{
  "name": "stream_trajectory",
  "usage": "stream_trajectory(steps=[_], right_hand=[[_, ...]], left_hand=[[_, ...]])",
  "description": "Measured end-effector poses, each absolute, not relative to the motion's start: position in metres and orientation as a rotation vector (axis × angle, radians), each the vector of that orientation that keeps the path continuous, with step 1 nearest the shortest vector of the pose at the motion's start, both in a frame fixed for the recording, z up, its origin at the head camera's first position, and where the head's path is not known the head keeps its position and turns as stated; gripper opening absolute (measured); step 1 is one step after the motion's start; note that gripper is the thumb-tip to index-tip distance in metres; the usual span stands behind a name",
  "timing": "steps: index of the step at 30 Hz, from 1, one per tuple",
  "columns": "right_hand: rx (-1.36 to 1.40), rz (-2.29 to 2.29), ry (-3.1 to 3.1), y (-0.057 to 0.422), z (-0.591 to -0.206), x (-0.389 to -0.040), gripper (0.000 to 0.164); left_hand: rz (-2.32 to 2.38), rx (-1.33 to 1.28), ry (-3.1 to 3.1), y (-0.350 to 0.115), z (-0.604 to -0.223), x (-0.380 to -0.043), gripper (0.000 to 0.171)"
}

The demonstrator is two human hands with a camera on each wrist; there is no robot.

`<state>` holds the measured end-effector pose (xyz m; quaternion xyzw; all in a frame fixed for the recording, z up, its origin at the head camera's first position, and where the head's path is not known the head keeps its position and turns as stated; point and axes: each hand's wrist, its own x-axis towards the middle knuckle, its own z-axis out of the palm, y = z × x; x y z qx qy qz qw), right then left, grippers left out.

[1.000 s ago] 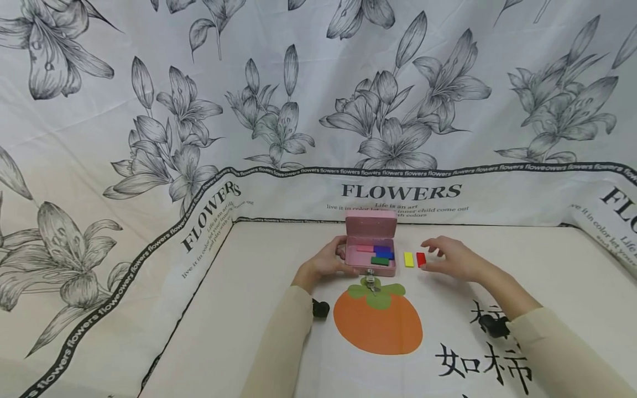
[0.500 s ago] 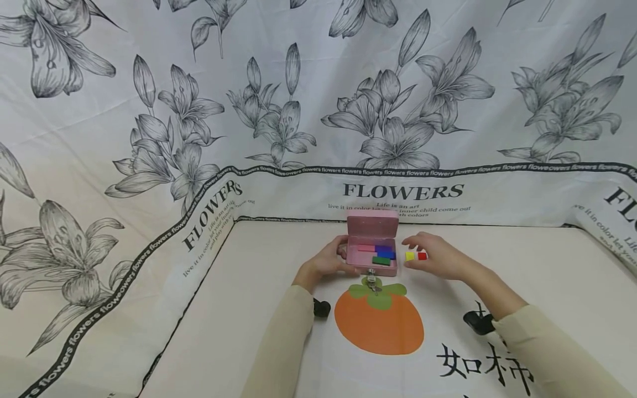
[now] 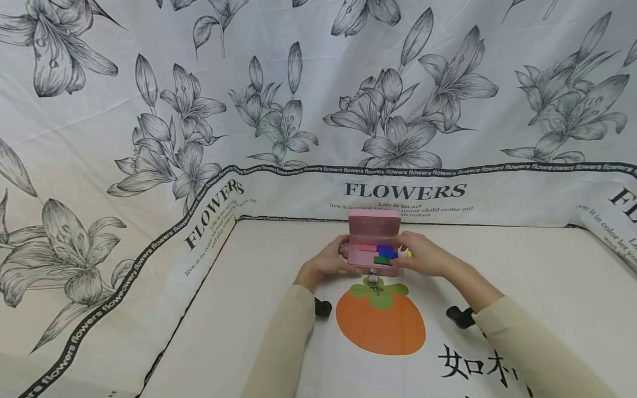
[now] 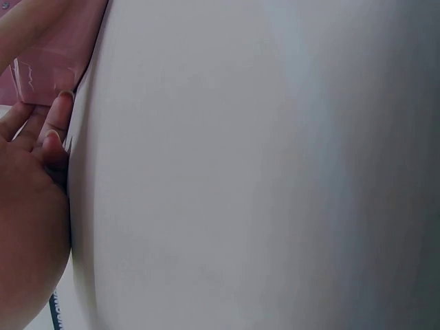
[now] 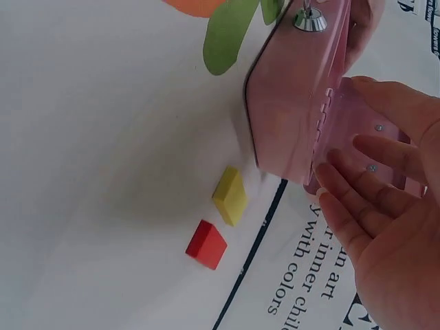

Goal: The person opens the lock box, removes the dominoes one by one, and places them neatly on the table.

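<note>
A pink metal box (image 3: pixel 374 225) stands with its lid up near the back of the table. Inside lie a pink block (image 3: pixel 368 248), blue blocks (image 3: pixel 386 251) and a green block (image 3: pixel 382 260). My left hand (image 3: pixel 325 260) holds the box's left side, thumb at the front and fingers behind. Over the box's right edge reaches my right hand (image 3: pixel 423 255), thumb near the green block. In the right wrist view its fingers are spread apart with nothing visible between them. A yellow block (image 5: pixel 230 197) and a red block (image 5: pixel 206 245) rest on the table right of the box.
A small silver lock (image 3: pixel 373 280) hangs at the box's front. The cloth before it bears an orange persimmon print (image 3: pixel 380 323) and black characters (image 3: pixel 463 362). A flower-printed curtain (image 3: pixel 278 132) rises behind and at the left.
My right hand has moved left, from beside the red block, past the yellow one, to the box's right edge. The left hand has stayed on the box.
</note>
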<state>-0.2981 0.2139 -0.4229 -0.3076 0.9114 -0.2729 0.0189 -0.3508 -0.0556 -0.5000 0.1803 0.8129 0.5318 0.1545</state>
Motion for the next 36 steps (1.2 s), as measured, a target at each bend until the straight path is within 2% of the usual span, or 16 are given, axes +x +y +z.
stream_trajectory(steps=[8, 16, 36], right_hand=[[-0.941, -0.787, 2.827, 0.198, -0.429, -0.310, 0.042], [-0.891, -0.658, 2.848, 0.188, -0.440, -0.322, 0.013], [-0.868, -0.596, 2.957, 0.178, -0.451, -0.328, 0.011]], left_hand=[[1.519, 0.525, 2.331, -0.056, -0.499, -0.349, 0.098], [1.507, 0.494, 2.341, -0.056, -0.497, -0.348, 0.099], [1.504, 0.516, 2.344, -0.056, -0.494, -0.347, 0.097]])
